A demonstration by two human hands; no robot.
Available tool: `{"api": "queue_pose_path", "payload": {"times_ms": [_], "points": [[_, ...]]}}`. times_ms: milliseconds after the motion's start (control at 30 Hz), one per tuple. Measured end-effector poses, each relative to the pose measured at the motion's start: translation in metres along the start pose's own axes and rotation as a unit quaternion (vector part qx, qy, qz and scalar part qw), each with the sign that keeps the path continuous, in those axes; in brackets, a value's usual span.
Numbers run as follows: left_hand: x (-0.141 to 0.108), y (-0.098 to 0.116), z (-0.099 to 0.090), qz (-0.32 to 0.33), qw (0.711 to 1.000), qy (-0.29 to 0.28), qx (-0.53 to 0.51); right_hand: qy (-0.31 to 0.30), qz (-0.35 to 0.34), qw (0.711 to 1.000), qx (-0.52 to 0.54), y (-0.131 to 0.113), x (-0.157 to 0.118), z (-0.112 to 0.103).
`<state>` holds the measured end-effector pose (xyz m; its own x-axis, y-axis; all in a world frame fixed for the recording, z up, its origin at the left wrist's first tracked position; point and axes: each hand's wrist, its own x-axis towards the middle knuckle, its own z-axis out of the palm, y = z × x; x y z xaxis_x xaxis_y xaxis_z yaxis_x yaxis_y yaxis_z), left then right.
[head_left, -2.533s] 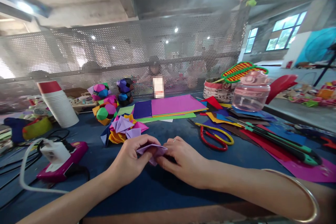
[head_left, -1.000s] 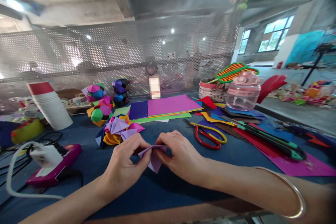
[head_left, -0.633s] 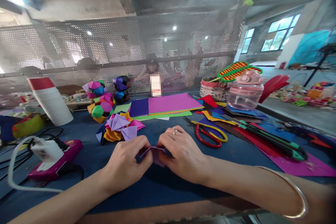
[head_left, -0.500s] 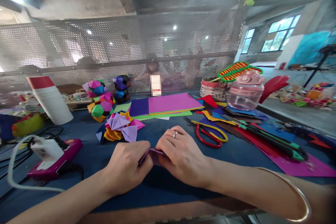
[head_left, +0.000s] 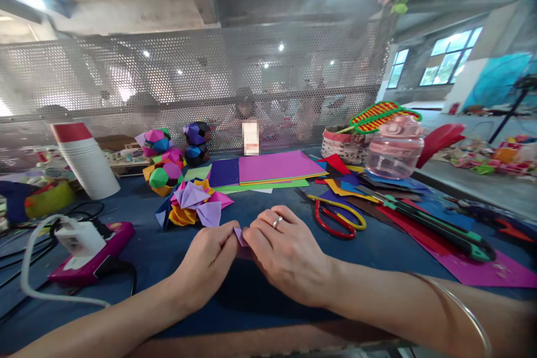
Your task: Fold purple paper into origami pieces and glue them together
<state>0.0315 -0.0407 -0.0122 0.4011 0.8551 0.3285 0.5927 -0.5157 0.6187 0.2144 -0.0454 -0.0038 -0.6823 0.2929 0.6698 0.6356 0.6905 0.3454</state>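
Paper (head_left: 240,236), folded and lilac, is mostly hidden from where I stand, because the left hand (head_left: 210,268) and the right hand (head_left: 289,254) are closed on it from either side, near the front edge of the blue table (head_left: 243,307). The hands are close together, thumbs and fingertips pinching; whether their tips touch I cannot tell. Only a small wedge shows in the gap, with a dim patch beneath it. That wedge slants from upper left to lower right, but the long axis of the whole piece, and where it points, are hidden by the fingers. One ring (head_left: 277,222) and one bangle (head_left: 465,313), cut by the bottom edge of view, are on the right side. Beyond lie one pointed paper cluster (head_left: 195,204), one pair of scissors (head_left: 338,215), one green-and-black cutter (head_left: 440,226) and one pink bottle (head_left: 395,151). Four faceted paper balls (head_left: 164,173) sit in two stacks; the nested cups (head_left: 86,162) overlap too closely to count
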Motion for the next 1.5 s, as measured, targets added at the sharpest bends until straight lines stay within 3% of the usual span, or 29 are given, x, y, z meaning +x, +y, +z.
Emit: {"api": "queue_pose_path", "payload": {"times_ms": [233, 333, 567, 800, 900, 1000, 1100, 1167, 1233, 1367, 1500], "points": [[0.002, 0.001, -0.004, -0.053, 0.992, -0.032, -0.112, 0.055, 0.006, 0.996, 0.073, 0.01, -0.001, -0.004], [0.0, -0.001, -0.003, -0.071, 0.987, -0.05, -0.135, 0.048, -0.004, 0.995, 0.088, 0.008, -0.001, -0.004], [-0.001, 0.001, -0.012, -0.025, 0.976, -0.098, -0.195, 0.038, -0.038, 0.993, 0.109, 0.007, -0.005, -0.001], [0.001, -0.003, -0.008, -0.031, 0.965, -0.105, -0.238, -0.009, -0.036, 0.989, 0.146, 0.008, -0.004, -0.008], [0.005, -0.009, -0.004, -0.02, 0.967, -0.089, -0.238, 0.004, 0.017, 0.98, 0.198, 0.011, -0.001, -0.012], [0.008, -0.01, -0.004, -0.016, 0.976, -0.049, -0.211, 0.034, 0.16, 0.948, 0.272, 0.015, 0.001, -0.012], [0.009, -0.008, -0.006, -0.016, 0.981, -0.029, -0.189, -0.038, 0.267, 0.908, 0.322, 0.017, 0.001, -0.008], [0.008, -0.006, -0.007, -0.004, 0.987, -0.017, -0.162, -0.119, 0.27, 0.894, 0.338, 0.017, 0.001, -0.005], [0.007, -0.005, -0.009, 0.011, 0.99, -0.009, -0.137, -0.158, 0.257, 0.889, 0.344, 0.015, 0.002, -0.003], [0.006, -0.004, -0.011, 0.032, 0.994, -0.018, -0.107, -0.151, 0.262, 0.879, 0.368, 0.012, 0.003, -0.002], [0.006, -0.003, -0.013, 0.026, 0.993, -0.036, -0.11, -0.147, 0.286, 0.842, 0.433, 0.011, 0.002, 0.002]]}}
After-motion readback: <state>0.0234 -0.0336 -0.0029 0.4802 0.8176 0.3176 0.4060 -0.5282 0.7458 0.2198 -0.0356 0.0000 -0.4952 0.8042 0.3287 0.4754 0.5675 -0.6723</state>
